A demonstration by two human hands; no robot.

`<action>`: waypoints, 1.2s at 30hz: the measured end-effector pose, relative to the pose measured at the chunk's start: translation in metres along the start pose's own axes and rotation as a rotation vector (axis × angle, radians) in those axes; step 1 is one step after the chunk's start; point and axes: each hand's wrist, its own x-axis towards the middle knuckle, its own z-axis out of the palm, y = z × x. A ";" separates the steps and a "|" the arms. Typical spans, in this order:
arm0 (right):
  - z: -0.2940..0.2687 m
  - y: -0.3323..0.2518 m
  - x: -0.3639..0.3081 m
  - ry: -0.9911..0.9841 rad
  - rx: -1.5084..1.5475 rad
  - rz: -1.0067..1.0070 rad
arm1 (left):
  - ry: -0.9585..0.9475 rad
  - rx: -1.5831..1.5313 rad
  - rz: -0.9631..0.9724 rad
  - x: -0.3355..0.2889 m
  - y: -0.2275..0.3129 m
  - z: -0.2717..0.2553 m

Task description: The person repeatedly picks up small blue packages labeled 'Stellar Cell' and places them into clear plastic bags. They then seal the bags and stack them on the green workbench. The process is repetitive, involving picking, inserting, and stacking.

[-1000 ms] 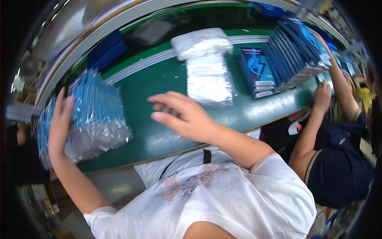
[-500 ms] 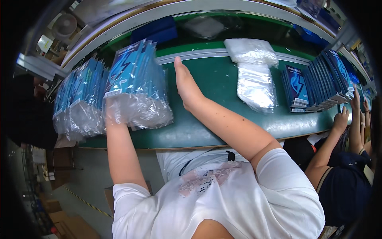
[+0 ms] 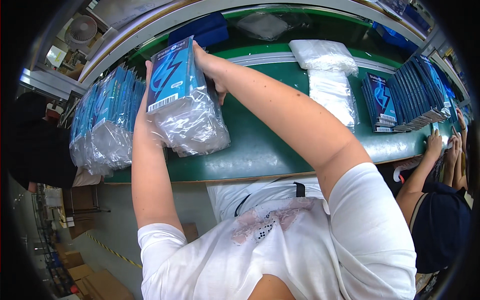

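A row of thin blue boxes in clear plastic bags [image 3: 172,75] stands upright before me on the green worktable, the loose bag ends facing me. My right hand [image 3: 209,65] is closed round its right side, the thumb side near the top edge. On the other side, my left hand [image 3: 145,97] presses against the row; most of its fingers are hidden behind the boxes. Just left of that hand stands a second row of bagged blue boxes [image 3: 107,107].
Clear flat plastic bags [image 3: 330,92] lie in a pile right of centre. Farther right, unbagged blue boxes [image 3: 415,95] stand in a leaning row, near another person's hand [image 3: 434,142]. A blue bin [image 3: 212,27] sits behind the table's raised metal edge.
My right hand has moved left from beside the row onto its right side. My left hand has come up along the left side. The held row is pressed narrower and separated from the left row.
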 end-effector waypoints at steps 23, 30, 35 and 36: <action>0.050 0.064 -0.010 0.505 0.083 -0.121 | -0.002 0.033 0.007 -0.013 0.001 0.005; 0.029 0.072 0.020 0.412 0.160 -0.298 | -0.015 0.018 0.006 -0.012 -0.002 0.007; 0.012 0.068 0.009 0.441 0.130 -0.608 | -0.024 0.016 0.018 -0.013 0.000 0.008; 0.010 0.065 0.004 0.472 0.080 -0.672 | -0.034 0.015 0.017 -0.011 -0.001 0.010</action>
